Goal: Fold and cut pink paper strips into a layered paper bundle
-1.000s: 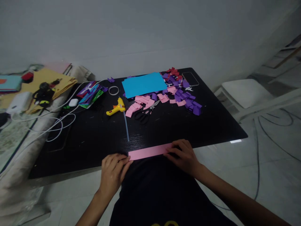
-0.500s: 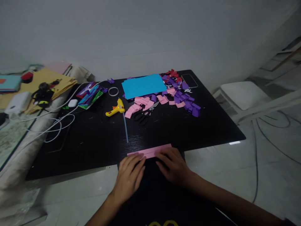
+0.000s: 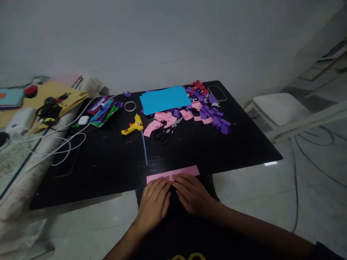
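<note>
Where the desk (image 3: 244, 144) meets the person's lap, a pink strip (image 3: 173, 173) lies flat. The left hand (image 3: 153, 202) and right hand (image 3: 193, 196) press it mid-length, fingers extended, gripping nothing. Light, limp paper, likely creasing easily; best pinched at the ends.

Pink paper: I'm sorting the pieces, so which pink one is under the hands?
The long pink strip at the table's near edge; both hands, left hand and right hand, press it. The other pink pieces are small, farther back.
</note>
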`<act>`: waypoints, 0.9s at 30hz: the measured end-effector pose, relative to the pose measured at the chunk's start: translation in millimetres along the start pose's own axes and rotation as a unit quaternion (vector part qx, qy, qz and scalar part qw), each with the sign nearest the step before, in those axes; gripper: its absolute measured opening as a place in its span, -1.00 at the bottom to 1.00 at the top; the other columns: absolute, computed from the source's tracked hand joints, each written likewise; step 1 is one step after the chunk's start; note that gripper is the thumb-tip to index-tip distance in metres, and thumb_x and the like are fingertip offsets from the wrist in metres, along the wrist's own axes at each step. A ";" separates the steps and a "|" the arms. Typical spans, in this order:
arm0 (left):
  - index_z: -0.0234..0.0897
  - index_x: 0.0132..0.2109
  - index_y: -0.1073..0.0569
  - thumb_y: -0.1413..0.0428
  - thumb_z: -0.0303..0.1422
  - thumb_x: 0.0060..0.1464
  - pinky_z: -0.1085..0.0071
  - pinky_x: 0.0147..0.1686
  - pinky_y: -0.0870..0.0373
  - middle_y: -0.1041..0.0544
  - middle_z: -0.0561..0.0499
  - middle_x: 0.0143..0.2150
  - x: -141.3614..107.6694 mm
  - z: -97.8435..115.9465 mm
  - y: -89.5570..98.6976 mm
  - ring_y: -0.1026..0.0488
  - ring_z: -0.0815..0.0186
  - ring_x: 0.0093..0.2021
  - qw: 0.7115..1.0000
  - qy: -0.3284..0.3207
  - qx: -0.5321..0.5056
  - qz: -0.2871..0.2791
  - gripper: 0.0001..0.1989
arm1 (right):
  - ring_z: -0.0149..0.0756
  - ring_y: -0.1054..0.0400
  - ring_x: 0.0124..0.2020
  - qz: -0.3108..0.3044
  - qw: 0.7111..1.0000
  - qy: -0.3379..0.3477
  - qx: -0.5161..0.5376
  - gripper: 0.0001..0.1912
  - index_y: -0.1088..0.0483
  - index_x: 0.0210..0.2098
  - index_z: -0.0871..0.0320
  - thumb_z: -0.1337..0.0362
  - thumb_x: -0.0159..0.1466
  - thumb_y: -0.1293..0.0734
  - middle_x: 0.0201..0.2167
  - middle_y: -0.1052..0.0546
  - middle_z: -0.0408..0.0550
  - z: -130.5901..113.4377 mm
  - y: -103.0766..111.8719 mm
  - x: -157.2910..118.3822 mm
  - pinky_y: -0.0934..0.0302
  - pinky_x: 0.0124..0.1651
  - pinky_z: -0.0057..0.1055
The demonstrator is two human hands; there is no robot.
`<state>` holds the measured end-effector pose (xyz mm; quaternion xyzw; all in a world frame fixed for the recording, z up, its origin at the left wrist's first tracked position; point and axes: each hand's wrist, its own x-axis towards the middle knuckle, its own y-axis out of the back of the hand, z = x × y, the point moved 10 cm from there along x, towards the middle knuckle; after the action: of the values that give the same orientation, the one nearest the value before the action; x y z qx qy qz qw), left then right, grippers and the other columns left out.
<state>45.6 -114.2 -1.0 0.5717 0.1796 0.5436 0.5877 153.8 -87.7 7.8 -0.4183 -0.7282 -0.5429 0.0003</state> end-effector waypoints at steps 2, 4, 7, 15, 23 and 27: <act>-0.31 0.17 -0.47 -0.03 -0.47 0.35 0.11 0.18 -0.35 -0.60 -0.15 0.16 0.3 -0.2 -1.6 -0.51 0.08 0.15 1.000 0.005 0.003 -0.003 -0.69 | -0.04 -0.41 0.14 -0.005 1.000 -0.005 -0.004 -0.60 -0.41 0.17 0.30 0.51 0.36 -0.24 0.12 -0.55 0.14 1.7 -1.3 -0.6 -0.41 0.22 -0.09; -0.32 0.18 -0.47 -0.03 -0.47 0.35 0.11 0.17 -0.34 -0.61 -0.15 0.15 0.4 -0.5 -3.4 -0.51 0.08 0.13 1.000 0.011 0.004 -0.006 -0.69 | -0.06 -0.43 0.12 -0.003 1.000 -0.014 -0.009 -0.59 -0.40 0.17 0.28 0.52 0.35 -0.23 0.08 -0.57 0.15 6.8 -0.2 -2.6 -0.42 0.20 -0.09; -0.32 0.19 -0.46 -0.03 -0.46 0.34 0.09 0.17 -0.34 -0.60 -0.17 0.14 0.7 -1.3 -5.2 -0.51 0.07 0.13 1.000 0.020 0.006 -0.005 -0.68 | -0.08 -0.47 0.07 0.025 0.999 -0.028 -0.017 -0.58 -0.39 0.17 0.23 0.53 0.36 -0.23 0.02 -0.59 0.13 18.7 9.7 -9.8 -0.45 0.14 -0.09; -0.26 0.33 -0.38 -0.09 -0.43 0.31 0.08 0.10 -0.35 -0.59 -0.18 0.08 4.1 0.1 -17.5 -0.50 0.03 0.08 0.996 0.055 0.071 -0.013 -0.54 | -0.13 -0.51 0.04 0.069 0.996 -0.011 -0.063 -0.59 -0.42 0.15 0.22 0.55 0.35 -0.26 0.01 -0.63 0.10 28.6 31.5 -26.2 -0.39 0.15 -0.11; -0.33 0.35 -0.33 -0.06 -0.50 0.29 0.08 0.15 -0.29 -0.59 -0.20 0.08 -8.7 -11.7 -1.7 -0.49 0.04 0.08 0.995 0.052 0.087 0.005 -0.50 | -0.18 -0.52 0.04 0.072 0.995 -0.019 -0.066 -0.62 -0.43 0.11 0.20 0.55 0.36 -0.26 0.02 -0.64 0.04 30.1 29.7 -25.9 -0.27 0.19 -0.11; -0.35 0.35 -0.31 -0.05 -0.54 0.28 0.07 0.16 -0.28 -0.59 -0.20 0.10 -21.0 -22.9 11.9 -0.48 0.03 0.11 0.993 0.052 0.105 0.008 -0.49 | -0.17 -0.51 -0.01 0.080 0.995 -0.025 -0.054 -0.68 -0.44 0.08 0.19 0.50 0.36 -0.31 -0.01 -0.64 0.04 30.4 32.7 -24.6 -0.27 0.15 -0.13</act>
<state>14.2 -124.0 -5.7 0.6028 0.2616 0.5555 0.5096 203.6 -76.7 10.0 -0.4881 -0.6619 -0.5689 0.0026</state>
